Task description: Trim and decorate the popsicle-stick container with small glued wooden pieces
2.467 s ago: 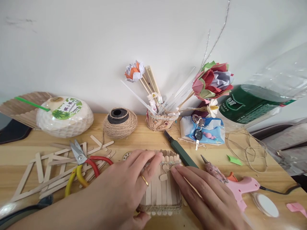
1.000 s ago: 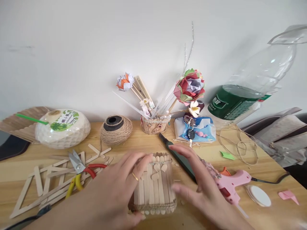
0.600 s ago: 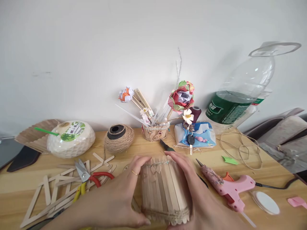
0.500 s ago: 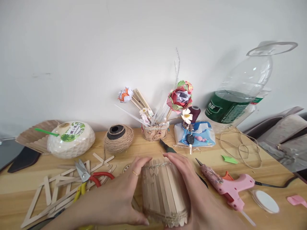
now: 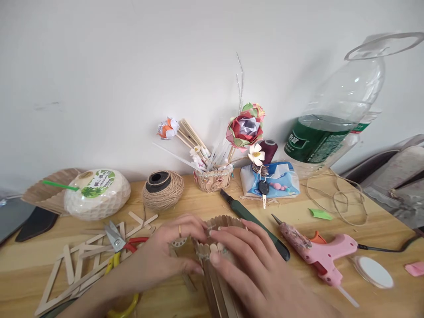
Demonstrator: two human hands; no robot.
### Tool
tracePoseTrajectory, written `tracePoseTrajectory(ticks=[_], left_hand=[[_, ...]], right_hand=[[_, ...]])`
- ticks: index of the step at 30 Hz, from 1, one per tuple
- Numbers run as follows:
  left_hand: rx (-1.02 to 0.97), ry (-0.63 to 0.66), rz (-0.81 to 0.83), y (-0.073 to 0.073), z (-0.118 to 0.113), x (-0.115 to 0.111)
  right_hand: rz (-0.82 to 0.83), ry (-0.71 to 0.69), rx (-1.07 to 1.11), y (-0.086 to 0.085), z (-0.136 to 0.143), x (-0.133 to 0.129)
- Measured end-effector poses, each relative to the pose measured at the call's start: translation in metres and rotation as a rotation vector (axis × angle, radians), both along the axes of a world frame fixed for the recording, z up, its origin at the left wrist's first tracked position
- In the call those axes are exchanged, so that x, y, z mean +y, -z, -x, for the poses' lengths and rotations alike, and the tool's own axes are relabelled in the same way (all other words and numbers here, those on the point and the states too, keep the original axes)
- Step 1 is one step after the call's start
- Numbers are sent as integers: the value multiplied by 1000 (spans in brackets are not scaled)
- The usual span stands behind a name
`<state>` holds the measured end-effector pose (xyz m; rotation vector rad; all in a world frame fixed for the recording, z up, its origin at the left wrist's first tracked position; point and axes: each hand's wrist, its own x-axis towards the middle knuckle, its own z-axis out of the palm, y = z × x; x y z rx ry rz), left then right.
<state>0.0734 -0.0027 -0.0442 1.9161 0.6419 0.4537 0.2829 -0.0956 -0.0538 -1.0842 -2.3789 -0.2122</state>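
A craft-stick basket with a scalloped rim and a band of twine stands low in front of me, its opening tilted into view. My left hand, a ring on one finger, grips its left rim with thumb and fingers. Across the right side and rim lies my right hand, its fingers bent over the edge and hiding much of that side. To the left, red-and-yellow-handled scissors rest on loose craft sticks. A green-handled cutting tool lies behind my right hand.
A pink glue gun and a round white lid lie on the right. Along the wall stand a wrapped coconut, a twine spool, a small basket of paper flowers, a tissue pack and a large bottle.
The basket has turned so its open rim shows. My right hand has moved from its side to over the rim, and my left hand has closed in at the left rim.
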Motion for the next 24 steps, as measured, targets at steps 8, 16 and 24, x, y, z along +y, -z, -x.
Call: tracePoseTrajectory(ticks=[8, 16, 24], left_hand=[[26, 135, -22, -6, 0, 1], [65, 194, -120, -6, 1, 2], [-176, 212, -113, 13, 0, 3]], right_hand=[[-8, -73, -29, -7, 4, -2], [-13, -57, -53, -5, 6, -4], [50, -123, 5, -3, 5, 0]])
